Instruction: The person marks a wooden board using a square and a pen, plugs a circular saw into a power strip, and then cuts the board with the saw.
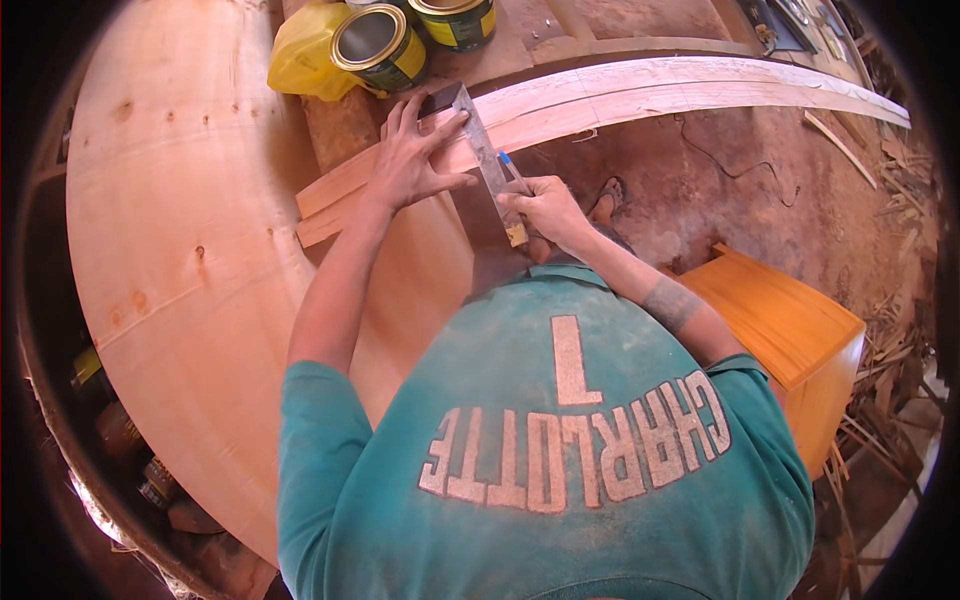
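Pen: lower end hidden (right hand grips it). Left hand splayed, touching square; long axis slants lower-right across planks.

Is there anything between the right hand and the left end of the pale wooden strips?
Yes: the metal square lies just left of the right hand; beyond it, the left hand spreads over the pale wooden strips.

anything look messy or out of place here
Yes, the floor at right looks untidy: wood scraps lie strewn past the orange-brown box-like piece, and a loose narrow strip lies near the right end of the long pale board. No clear spill shows.
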The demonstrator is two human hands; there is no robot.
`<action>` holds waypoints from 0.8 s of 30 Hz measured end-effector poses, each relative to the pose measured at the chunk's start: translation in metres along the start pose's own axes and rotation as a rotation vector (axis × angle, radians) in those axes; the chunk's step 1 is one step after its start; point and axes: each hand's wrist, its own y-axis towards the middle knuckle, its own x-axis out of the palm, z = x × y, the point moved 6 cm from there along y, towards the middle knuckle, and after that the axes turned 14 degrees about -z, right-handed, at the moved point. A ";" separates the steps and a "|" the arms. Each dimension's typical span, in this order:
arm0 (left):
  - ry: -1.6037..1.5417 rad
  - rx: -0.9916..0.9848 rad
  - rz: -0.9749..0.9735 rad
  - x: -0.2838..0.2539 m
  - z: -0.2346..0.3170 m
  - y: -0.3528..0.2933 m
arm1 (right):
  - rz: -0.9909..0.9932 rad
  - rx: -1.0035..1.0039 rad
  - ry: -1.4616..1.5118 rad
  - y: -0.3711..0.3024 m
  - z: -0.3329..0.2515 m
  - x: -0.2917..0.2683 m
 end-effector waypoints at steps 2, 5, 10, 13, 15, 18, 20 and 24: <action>0.012 -0.022 -0.008 0.002 -0.001 -0.001 | -0.004 0.005 0.033 -0.002 -0.002 0.002; 0.026 0.004 -0.023 0.007 -0.001 0.000 | -0.013 0.029 0.037 -0.008 -0.005 0.003; 0.052 0.016 0.015 0.007 0.000 0.000 | -0.043 0.069 0.057 -0.012 -0.005 0.004; 0.041 0.021 0.019 0.005 0.001 0.000 | -0.023 0.067 -0.001 -0.012 -0.005 0.005; 0.026 0.020 0.026 0.004 0.002 -0.001 | -0.007 0.059 -0.020 -0.012 -0.005 0.006; 0.012 0.023 0.041 0.002 0.003 -0.001 | -0.026 0.047 0.015 -0.013 -0.005 0.008; 0.010 0.029 0.051 0.002 0.003 -0.001 | -0.030 0.026 -0.003 -0.013 -0.008 0.008; -0.001 0.029 0.062 0.001 0.002 -0.002 | -0.024 0.024 -0.099 -0.012 -0.012 0.007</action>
